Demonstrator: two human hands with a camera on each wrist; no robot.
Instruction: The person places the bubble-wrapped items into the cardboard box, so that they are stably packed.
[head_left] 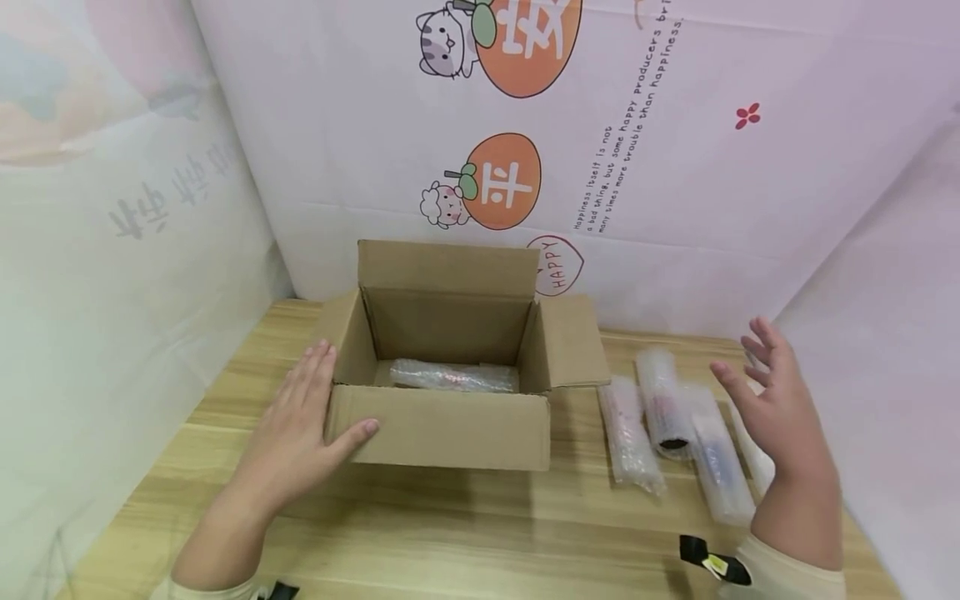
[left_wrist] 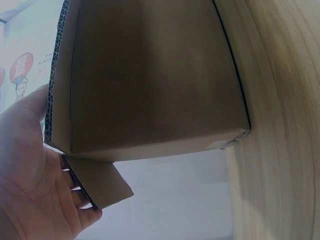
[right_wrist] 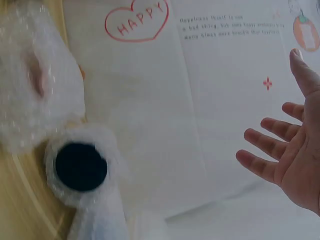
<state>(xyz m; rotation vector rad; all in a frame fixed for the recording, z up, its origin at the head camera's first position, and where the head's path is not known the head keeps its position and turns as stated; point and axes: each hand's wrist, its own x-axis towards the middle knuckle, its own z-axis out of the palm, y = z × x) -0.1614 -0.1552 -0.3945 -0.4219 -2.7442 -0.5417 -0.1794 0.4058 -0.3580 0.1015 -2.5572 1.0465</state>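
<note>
A cardboard box [head_left: 450,429] stands on the table with its flaps folded outward. Inside it lies a bubble-wrapped packet [head_left: 427,373]. My left hand [head_left: 296,425] rests against the box's left flap with fingers straight, its thumb lying over the front flap. In the left wrist view, the side flap [left_wrist: 102,182] partly hides those fingers. To the right, my right hand [head_left: 780,408] is raised with fingers spread and nothing in it. Beneath and left of it are several bubble-wrapped items, among them a roll-shaped one [head_left: 663,400] with a dark round end [right_wrist: 81,167].
Right of the box lies a flat wrapped packet [head_left: 628,433], and beside the roll a long wrapped one [head_left: 720,458] with blue showing through. The wooden table [head_left: 420,533] meets a printed white cloth [head_left: 675,275] at the back and both sides.
</note>
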